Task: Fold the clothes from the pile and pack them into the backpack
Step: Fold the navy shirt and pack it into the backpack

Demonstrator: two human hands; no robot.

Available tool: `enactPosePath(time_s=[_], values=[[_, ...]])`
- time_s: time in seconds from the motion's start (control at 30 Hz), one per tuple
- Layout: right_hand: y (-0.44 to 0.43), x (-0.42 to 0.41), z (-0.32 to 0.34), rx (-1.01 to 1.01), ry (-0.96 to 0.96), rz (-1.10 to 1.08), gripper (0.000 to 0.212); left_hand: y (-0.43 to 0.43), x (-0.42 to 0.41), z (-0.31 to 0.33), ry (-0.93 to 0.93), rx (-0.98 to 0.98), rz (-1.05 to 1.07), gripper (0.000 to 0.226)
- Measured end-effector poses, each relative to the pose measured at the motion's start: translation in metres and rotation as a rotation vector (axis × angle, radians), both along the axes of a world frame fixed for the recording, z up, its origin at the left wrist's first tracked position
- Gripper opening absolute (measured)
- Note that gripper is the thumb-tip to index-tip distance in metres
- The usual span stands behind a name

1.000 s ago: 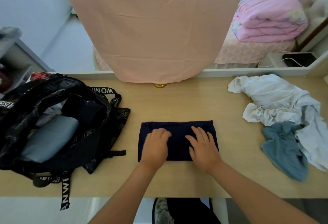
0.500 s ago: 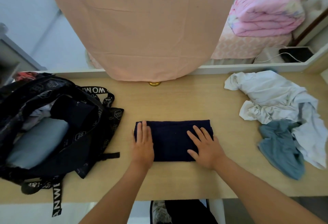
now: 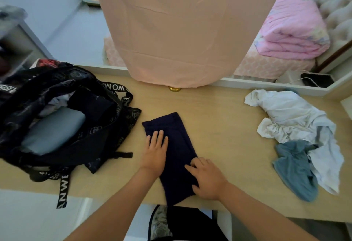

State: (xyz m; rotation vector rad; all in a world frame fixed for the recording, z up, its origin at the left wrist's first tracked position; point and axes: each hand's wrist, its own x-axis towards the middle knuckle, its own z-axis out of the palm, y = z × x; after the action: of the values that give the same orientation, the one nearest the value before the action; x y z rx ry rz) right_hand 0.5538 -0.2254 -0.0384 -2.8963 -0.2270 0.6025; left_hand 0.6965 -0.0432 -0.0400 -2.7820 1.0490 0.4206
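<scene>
I stand at a pale wood-grain tabletop [image 3: 219,122] with a white ledge [image 3: 257,85] along its far side. At 12 o'clock a wide peach cloth [image 3: 171,31] hangs down to that far edge, with a small brass knob [image 3: 174,89] showing just under its hem. At 1 to 2 o'clock, beyond the ledge, a folded pink quilt [image 3: 291,31] lies on a bed.

At 9 o'clock the black patterned fabric backpack with lettered straps [image 3: 91,135] lies open on the table. A folded grey-blue piece [image 3: 51,132] sits inside it, and one strap hangs over the front edge. At 3 o'clock lies the pile: a crumpled white garment [image 3: 291,116] with a blue-grey garment [image 3: 293,168] against its near side.

Between backpack and pile the wood is bare, widest on the right of my work and towards 12 o'clock.

The folded navy garment [image 3: 177,145] lies at the centre as a long narrow strip. It runs from 11 o'clock down towards 6 o'clock, and its near end reaches the table's front edge.

My left hand [image 3: 155,153] lies flat on its left half, fingers straight and together, pointing to 12 o'clock, pressing and gripping nothing. My right hand [image 3: 207,177] rests on its right edge near the front. The fingers are loosely bent and point to 10 o'clock, lying on the cloth rather than clenched round it. Both forearms come in from 6 o'clock.
</scene>
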Motion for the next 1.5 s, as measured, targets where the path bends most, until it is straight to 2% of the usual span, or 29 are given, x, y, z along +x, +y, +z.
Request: enactPosePath(time_s=[0.07, 0.13, 0.17, 0.23, 0.3, 0.37, 0.43, 0.53, 0.63, 0.73, 0.77, 0.83, 0.87, 0.9, 0.97, 1.03, 1.1, 1.17, 1.2, 1.27, 1.33, 1.4, 1.43, 1.5], values=[[0.005, -0.003, -0.005, -0.028, -0.047, 0.108, 0.088, 0.005, -0.022, -0.002, -0.011, -0.207, -0.081, 0.059], [0.008, -0.007, -0.005, -0.010, 0.023, 0.151, 0.091, 0.018, -0.048, -0.011, 0.001, -0.379, -0.191, 0.039], [0.010, -0.008, -0.004, -0.005, 0.069, 0.150, 0.091, 0.026, -0.061, -0.015, 0.023, -0.402, -0.224, 0.042], [0.012, -0.008, 0.001, -0.027, 0.108, 0.135, 0.090, 0.044, -0.079, -0.025, 0.095, -0.361, -0.221, 0.063], [0.017, -0.007, 0.004, -0.040, 0.084, 0.114, 0.089, 0.058, -0.089, -0.033, 0.138, -0.281, -0.206, 0.088], [0.022, -0.006, 0.001, -0.024, 0.029, 0.073, 0.082, 0.066, -0.095, -0.035, 0.149, -0.247, -0.221, 0.102], [0.025, -0.002, -0.002, 0.065, -0.010, -0.028, 0.067, 0.069, -0.096, -0.032, 0.169, -0.241, -0.232, 0.104], [0.026, 0.008, 0.003, 0.313, -0.081, -0.263, 0.040, 0.073, -0.091, -0.028, 0.212, -0.383, -0.193, 0.094], [0.025, 0.017, 0.016, 0.529, -0.085, -0.437, 0.022, 0.075, -0.082, -0.020, 0.288, -0.672, -0.031, 0.059], [0.021, 0.021, 0.029, 0.695, -0.031, -0.609, 0.017, 0.065, -0.072, -0.001, 0.409, -0.876, 0.303, 0.019], [0.019, 0.021, 0.032, 0.759, 0.021, -0.612, 0.024, 0.060, -0.067, 0.004, 0.444, -0.886, 0.382, 0.012], [0.015, 0.021, 0.032, 0.811, 0.118, -0.590, 0.055, 0.052, -0.056, 0.008, 0.489, -0.847, 0.494, 0.020], [0.013, 0.022, 0.030, 0.784, 0.134, -0.594, 0.062, 0.049, -0.051, 0.009, 0.510, -0.831, 0.541, 0.025], [0.013, 0.025, 0.027, 0.764, 0.128, -0.609, 0.060, 0.046, -0.045, 0.008, 0.527, -0.830, 0.590, 0.027], [0.013, 0.036, 0.020, 0.709, 0.062, -0.673, 0.040, 0.042, -0.037, 0.005, 0.534, -0.853, 0.693, 0.027], [0.015, 0.051, 0.016, 0.600, 0.006, -0.718, 0.022, 0.038, -0.034, 0.004, 0.466, -0.857, 0.768, 0.022], [0.019, 0.065, 0.010, 0.443, -0.003, -0.733, 0.028, 0.036, -0.035, 0.001, 0.149, -0.801, 0.660, 0.034], [0.021, 0.073, 0.002, 0.339, -0.009, -0.776, 0.032, 0.034, -0.037, 0.001, -0.161, -0.716, 0.310, 0.039], [0.023, 0.076, 0.000, 0.305, -0.018, -0.801, 0.031, 0.032, -0.039, -0.003, -0.197, -0.655, 0.116, 0.039], [0.026, 0.079, -0.005, 0.267, -0.051, -0.854, 0.027, 0.032, -0.040, -0.016, -0.091, -0.454, -0.085, 0.050], [0.031, 0.081, -0.008, 0.253, -0.099, -0.939, 0.030, 0.038, -0.039, -0.031, 0.044, -0.268, -0.089, 0.070], [0.033, 0.079, -0.008, 0.209, -0.226, -0.931, 0.037, 0.043, -0.035, -0.041, 0.075, -0.223, -0.094, 0.077], [0.031, 0.077, -0.009, 0.142, -0.342, -0.814, 0.043, 0.044, -0.033, -0.042, 0.077, -0.225, -0.104, 0.078], [0.025, 0.072, -0.015, 0.055, -0.578, -0.417, 0.047, 0.042, -0.027, -0.041, 0.099, -0.233, -0.124, 0.078]])
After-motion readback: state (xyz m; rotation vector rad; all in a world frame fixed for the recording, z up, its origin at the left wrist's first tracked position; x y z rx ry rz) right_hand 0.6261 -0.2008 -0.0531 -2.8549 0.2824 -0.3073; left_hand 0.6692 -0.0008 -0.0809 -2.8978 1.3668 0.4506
